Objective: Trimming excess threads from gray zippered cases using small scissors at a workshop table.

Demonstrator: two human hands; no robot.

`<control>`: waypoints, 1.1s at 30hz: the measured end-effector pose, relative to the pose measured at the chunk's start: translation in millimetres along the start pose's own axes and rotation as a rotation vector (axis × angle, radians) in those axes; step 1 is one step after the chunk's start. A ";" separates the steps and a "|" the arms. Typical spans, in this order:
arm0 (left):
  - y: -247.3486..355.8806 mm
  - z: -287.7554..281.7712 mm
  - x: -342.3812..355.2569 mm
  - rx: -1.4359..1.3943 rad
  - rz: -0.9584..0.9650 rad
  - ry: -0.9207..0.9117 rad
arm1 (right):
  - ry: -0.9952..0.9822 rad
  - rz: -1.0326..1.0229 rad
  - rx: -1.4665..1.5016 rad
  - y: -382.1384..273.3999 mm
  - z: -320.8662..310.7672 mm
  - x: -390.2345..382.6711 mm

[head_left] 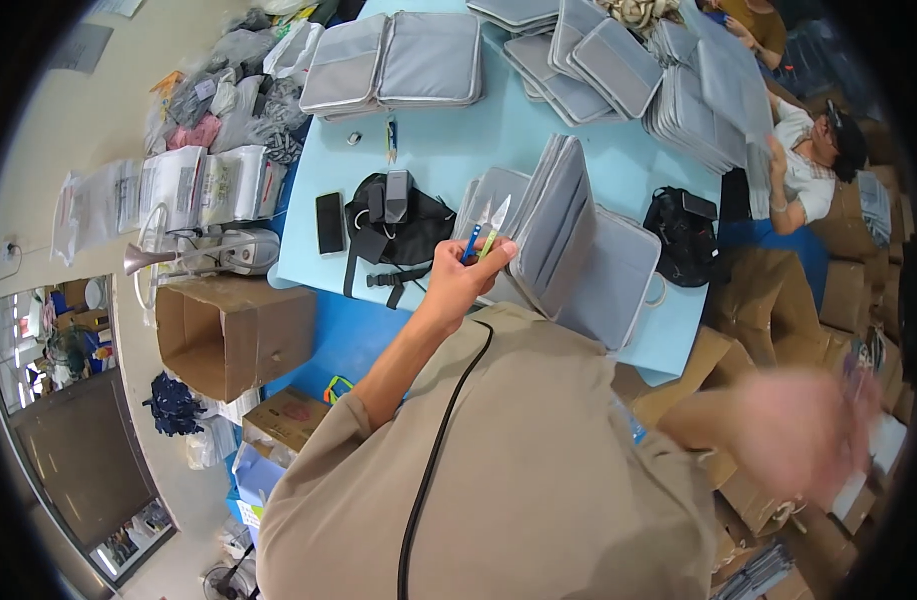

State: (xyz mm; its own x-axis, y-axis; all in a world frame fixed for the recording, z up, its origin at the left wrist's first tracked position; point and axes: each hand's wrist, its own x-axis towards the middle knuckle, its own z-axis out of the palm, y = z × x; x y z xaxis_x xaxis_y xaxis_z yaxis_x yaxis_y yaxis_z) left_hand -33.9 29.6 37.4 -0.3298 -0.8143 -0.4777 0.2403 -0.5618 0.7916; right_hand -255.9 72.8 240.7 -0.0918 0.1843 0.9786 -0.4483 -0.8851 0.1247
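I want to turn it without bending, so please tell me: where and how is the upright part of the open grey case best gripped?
Probably by the upright part, at its top edge, from above and the right, pinching both faces. That edge stands clear of the table, while the left hand, with pointed blades, is close on the left.

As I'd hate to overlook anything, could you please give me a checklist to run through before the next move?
1. Snips held in the left hand: ok, between its fingers.
2. Nearest grey case opened: ok, on the blue table.
3. Blades clear of the case: cannot tell, they overlap in view.
4. Right hand at the case: not ok, off to the right.
5. Right hand empty: cannot tell, blurred.
6. Phone apart from the case: ok, left of a black bag.
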 end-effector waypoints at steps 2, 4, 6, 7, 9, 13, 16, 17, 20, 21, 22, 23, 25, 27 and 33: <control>12.8 -3.4 -12.1 0.030 0.041 0.041 | -0.269 0.869 -0.393 0.1 -14.0 -73.8; 18.2 0.6 -14.0 0.032 0.080 0.071 | -0.238 1.297 -0.067 -12.4 5.4 -147.7; 16.1 0.6 -13.7 0.023 0.119 0.104 | -0.438 1.352 -0.086 -29.0 13.2 -175.2; 14.5 2.3 -13.3 0.044 0.127 0.135 | -0.372 1.440 -0.019 -36.9 17.5 -177.5; 11.4 8.2 -14.7 0.066 0.124 0.150 | -0.313 1.490 0.031 -47.7 20.6 -181.9; 1.7 13.0 -13.0 0.028 0.145 0.181 | -0.300 1.501 0.006 -54.6 24.6 -191.3; -0.6 15.5 -14.2 0.017 0.144 0.208 | -0.306 1.514 -0.022 -57.9 24.3 -191.3; -0.9 16.0 -14.8 0.020 0.137 0.213 | -0.297 1.499 -0.028 -58.7 23.9 -193.9; -2.5 15.1 -14.9 0.019 0.146 0.202 | -0.300 1.471 -0.037 -59.8 22.6 -197.7; -2.3 15.4 -15.4 0.018 0.145 0.202 | -0.310 1.456 -0.040 -60.0 22.4 -198.0; -1.8 15.8 -15.4 0.013 0.144 0.202 | -0.311 1.456 -0.040 -59.6 22.7 -197.2; -1.6 16.2 -15.3 0.008 0.144 0.202 | -0.296 1.491 -0.024 -59.2 23.3 -195.6; -2.6 16.2 -14.3 0.003 0.146 0.205 | -0.281 1.524 -0.009 -58.4 23.5 -195.2; -4.1 16.4 -13.3 -0.002 0.148 0.207 | -0.295 1.525 -0.003 -58.0 22.9 -197.5; -5.3 14.8 -14.1 0.036 0.137 0.185 | -0.237 1.628 -0.024 -58.1 20.4 -198.5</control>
State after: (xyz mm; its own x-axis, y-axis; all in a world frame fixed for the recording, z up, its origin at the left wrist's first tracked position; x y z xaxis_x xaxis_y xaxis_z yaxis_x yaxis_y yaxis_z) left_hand -44.0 46.2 45.6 -0.1223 -0.8974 -0.4238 0.2371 -0.4411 0.8656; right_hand -193.5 78.9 42.6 -0.3224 -0.9439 0.0716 -0.0353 -0.0637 -0.9973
